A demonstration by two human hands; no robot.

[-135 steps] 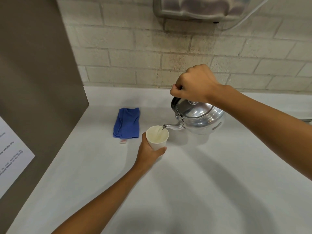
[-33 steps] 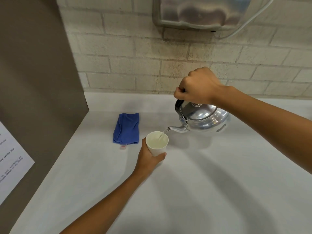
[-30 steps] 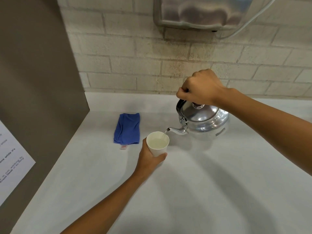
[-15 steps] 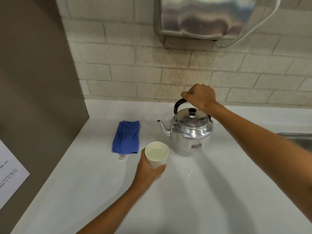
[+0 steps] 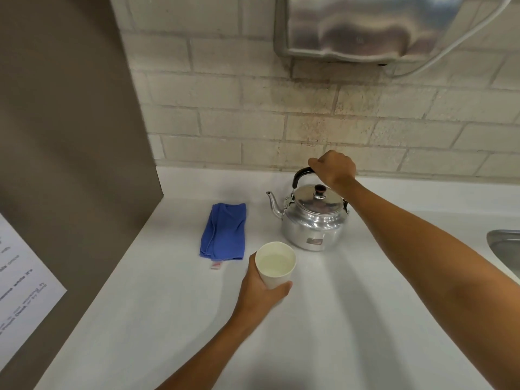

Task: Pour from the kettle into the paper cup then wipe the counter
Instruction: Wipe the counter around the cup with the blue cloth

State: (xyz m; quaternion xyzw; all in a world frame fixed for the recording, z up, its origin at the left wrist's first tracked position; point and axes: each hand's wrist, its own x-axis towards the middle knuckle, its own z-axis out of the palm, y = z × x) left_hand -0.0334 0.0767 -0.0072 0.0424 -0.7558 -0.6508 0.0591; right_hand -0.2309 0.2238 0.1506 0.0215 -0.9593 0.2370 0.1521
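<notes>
A shiny metal kettle [image 5: 312,223] stands upright on the white counter [image 5: 337,319], spout pointing left. My right hand [image 5: 333,167] is closed around its black handle from above. In front of it a white paper cup [image 5: 277,267] holds clear liquid, and my left hand [image 5: 261,291] grips the cup's side. A folded blue cloth [image 5: 223,232] lies flat on the counter, left of the kettle and just behind the cup.
A brown partition [image 5: 64,136] with a white paper notice [image 5: 19,288] bounds the counter on the left. A brick wall runs along the back, with a steel dispenser [image 5: 365,26] mounted above the kettle. A steel sink rim [image 5: 505,246] shows at the right edge.
The kettle has gone from tilted over the cup and pouring to standing upright on the counter behind it. The cup and my left hand have stayed in place.
</notes>
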